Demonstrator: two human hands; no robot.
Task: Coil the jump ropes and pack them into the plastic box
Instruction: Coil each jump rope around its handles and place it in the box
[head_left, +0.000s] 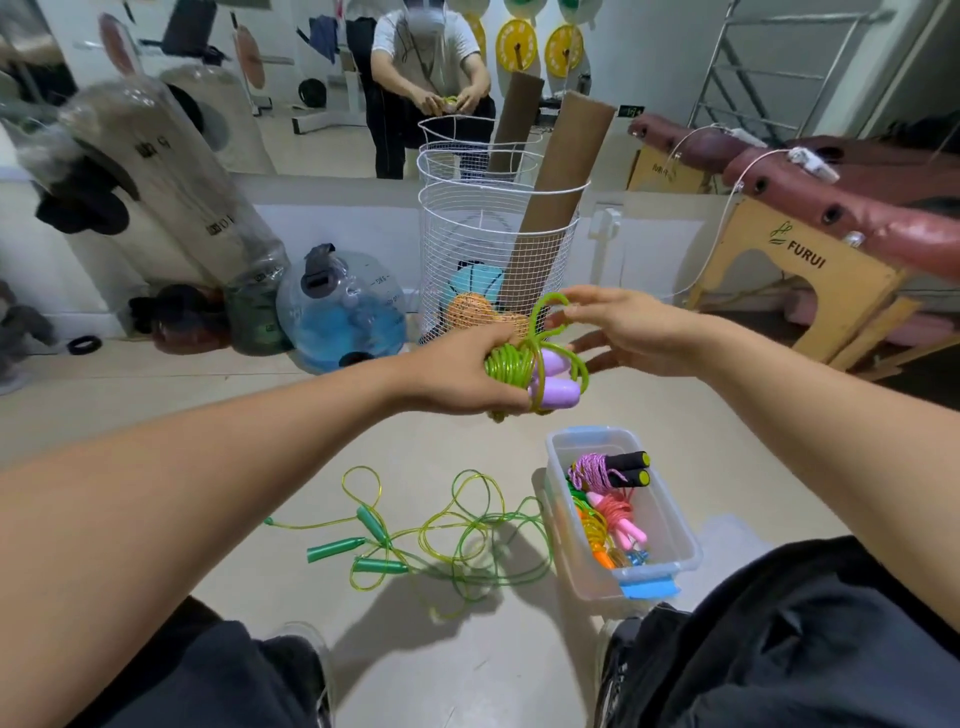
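My left hand (462, 371) grips a coiled bright green jump rope (506, 366) with two lilac handles (556, 389) held above the floor. My right hand (618, 325) pinches a loop of that same green rope at its top, between thumb and fingertips. Below, a clear plastic box (670, 525) stands on the floor to the right; it holds several coiled ropes: purple with black foam handles, pink, orange. Uncoiled green ropes with dark green handles (441, 540) lie tangled on the floor left of the box.
A white wire basket (498, 244) with cardboard tubes stands ahead, a blue water jug (340, 312) and wrapped punching bags to its left. A massage table (810, 202) lies folded at right. A mirror behind shows a person. My knees frame the bottom.
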